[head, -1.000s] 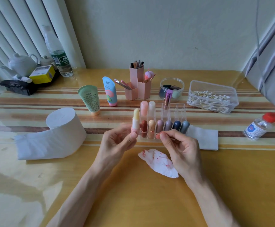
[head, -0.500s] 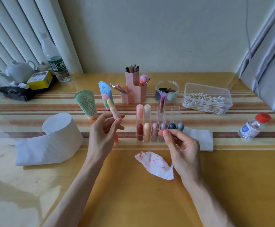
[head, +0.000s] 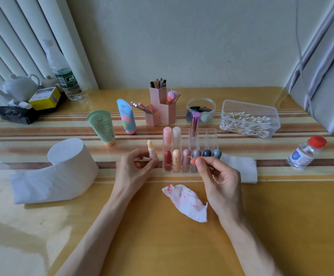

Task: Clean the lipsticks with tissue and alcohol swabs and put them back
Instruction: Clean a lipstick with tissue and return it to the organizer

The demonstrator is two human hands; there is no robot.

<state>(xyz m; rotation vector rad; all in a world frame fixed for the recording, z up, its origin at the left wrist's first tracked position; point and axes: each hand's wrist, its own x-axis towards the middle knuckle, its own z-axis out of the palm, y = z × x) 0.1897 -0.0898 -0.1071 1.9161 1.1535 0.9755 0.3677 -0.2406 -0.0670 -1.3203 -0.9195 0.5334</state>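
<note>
My left hand (head: 134,170) holds an uncapped pale yellow lipstick (head: 151,149) upright by its pink base, just left of the clear lipstick organizer (head: 212,136). My right hand (head: 218,180) pinches a cotton swab (head: 191,156) whose pink-stained tip points left, in front of the organizer's front row. Several capped lipsticks stand in that organizer. A tissue (head: 188,202) smeared with red lies on the table below my hands.
A toilet paper roll (head: 62,168) lies at the left. A box of cotton swabs (head: 249,120) and an alcohol bottle (head: 305,154) with a red cap stand at the right. Folded tissue (head: 239,170) sits behind my right hand. Tubes, pink brush holders (head: 160,110) and a jar stand behind.
My left hand swung the yellow lipstick out to the left, tilted, then brought it back upright beside the organizer. The right hand with the swab stayed near the organizer's front.
</note>
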